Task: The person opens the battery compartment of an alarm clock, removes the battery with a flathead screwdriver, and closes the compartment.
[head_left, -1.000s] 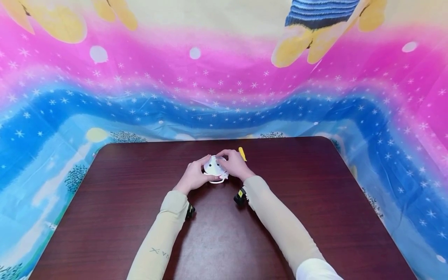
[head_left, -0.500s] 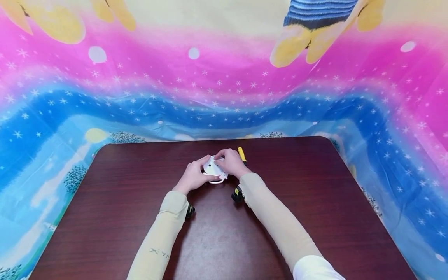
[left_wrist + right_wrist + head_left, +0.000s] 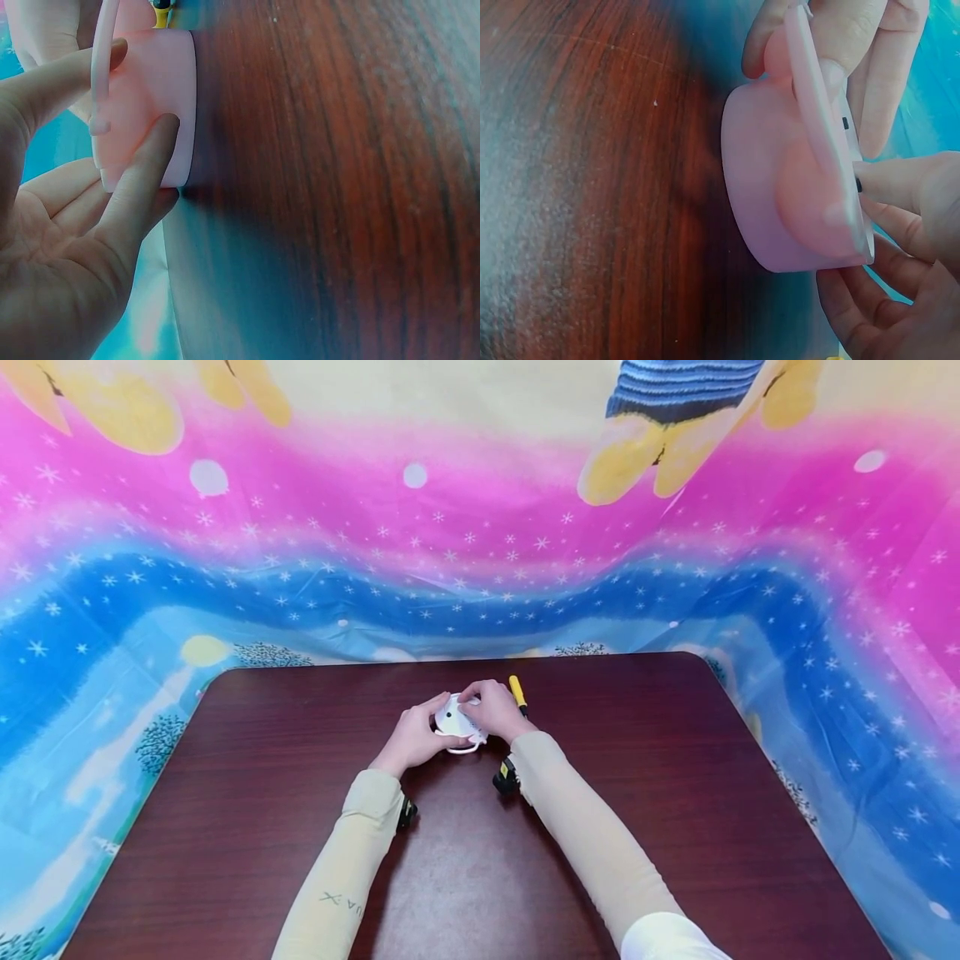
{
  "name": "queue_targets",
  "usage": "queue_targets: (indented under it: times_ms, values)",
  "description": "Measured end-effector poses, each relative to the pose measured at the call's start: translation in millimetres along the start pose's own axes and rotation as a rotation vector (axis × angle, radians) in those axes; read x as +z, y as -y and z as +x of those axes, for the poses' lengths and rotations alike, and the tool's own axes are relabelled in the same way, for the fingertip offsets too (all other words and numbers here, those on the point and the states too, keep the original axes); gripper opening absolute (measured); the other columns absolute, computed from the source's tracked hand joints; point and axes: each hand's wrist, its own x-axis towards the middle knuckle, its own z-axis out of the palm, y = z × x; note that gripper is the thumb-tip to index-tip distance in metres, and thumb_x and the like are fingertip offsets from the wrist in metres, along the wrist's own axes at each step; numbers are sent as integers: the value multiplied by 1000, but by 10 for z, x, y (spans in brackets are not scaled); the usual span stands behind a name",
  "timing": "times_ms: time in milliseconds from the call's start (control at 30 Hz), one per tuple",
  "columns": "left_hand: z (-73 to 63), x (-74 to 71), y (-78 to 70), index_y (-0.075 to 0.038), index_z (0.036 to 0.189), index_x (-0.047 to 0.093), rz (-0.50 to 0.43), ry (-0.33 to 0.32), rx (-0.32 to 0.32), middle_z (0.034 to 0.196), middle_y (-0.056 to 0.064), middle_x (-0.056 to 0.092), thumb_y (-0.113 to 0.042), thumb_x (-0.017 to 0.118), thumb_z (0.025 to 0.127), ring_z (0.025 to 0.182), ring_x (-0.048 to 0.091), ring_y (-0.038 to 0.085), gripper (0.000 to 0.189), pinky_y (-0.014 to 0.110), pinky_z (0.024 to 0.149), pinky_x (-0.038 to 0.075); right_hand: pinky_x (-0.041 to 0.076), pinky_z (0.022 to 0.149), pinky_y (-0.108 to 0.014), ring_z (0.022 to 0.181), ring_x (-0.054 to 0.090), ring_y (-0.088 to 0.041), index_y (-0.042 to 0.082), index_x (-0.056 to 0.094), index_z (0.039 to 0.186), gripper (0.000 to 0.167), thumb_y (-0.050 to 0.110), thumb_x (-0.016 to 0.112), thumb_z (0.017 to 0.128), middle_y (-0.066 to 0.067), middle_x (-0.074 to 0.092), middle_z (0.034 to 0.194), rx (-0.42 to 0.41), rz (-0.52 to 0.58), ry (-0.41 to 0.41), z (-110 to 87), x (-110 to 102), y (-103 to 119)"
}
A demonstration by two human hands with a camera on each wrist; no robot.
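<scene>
White case [image 3: 456, 727] flat on table [image 3: 465, 852] between hands, well ahead of person, handle [image 3: 463, 751] nearer person; round, no clear long axis. Left hand [image 3: 415, 739] gripped left side. Right hand [image 3: 497, 708], equally near, pinched small dark stud [image 3: 859, 184] on top.

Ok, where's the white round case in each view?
Head: white round case, just below centre, between left hand and right hand.
Left wrist: case, upper left, tinted pink.
Right wrist: case, right of centre, tinted pink.
Shared landmark: brown tabletop, facing its flat base in both wrist views.
</scene>
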Motion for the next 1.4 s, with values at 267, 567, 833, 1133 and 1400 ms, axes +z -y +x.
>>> queue_targets:
  times_ms: [267, 567, 833, 1133, 1400]
  values:
    - [-1, 2, -10, 3, 150, 47, 4, -1, 9, 153, 15, 47, -32, 91, 78, 135, 50, 29, 91, 42, 105, 44, 50, 93, -35, 111, 60, -20, 12, 77, 107, 13, 18, 72, 97, -7, 69, 121, 9, -1, 19, 4, -16, 18]
    - [14, 11, 11, 2, 150, 47, -11, -2, 3, 153, 14, 47, -32, 91, 77, 133, 52, 27, 92, 40, 103, 46, 44, 97, -36, 110, 51, -20, 16, 79, 100, 8, 21, 75, 94, -1, 58, 114, -23, -49, -69, -31, 3, 4]
    - [12, 10, 26, 0, 151, 46, 0, 5, -15, 154, 12, 46, -34, 91, 78, 135, 50, 25, 93, 39, 106, 44, 45, 97, -37, 108, 54, -20, 16, 78, 95, 4, 18, 75, 94, 1, 62, 111, -81, -5, -91, -77, -19, -4]
    - [2, -14, 10, 0, 152, 45, -7, 5, -30, 155, 12, 45, -33, 90, 79, 137, 47, 26, 93, 41, 107, 43, 50, 80, -32, 90, 61, -17, 15, 81, 92, 7, 11, 75, 93, 3, 73, 94, -182, 66, -104, -62, -30, -73]
    - [10, -4, -10, 1, 152, 45, 12, 5, -22, 154, 13, 46, -33, 90, 79, 137, 47, 27, 93, 42, 108, 41, 51, 88, -35, 103, 62, -16, 19, 81, 95, 11, 12, 73, 95, 4, 73, 104, -161, 121, -86, -91, -112, -127]
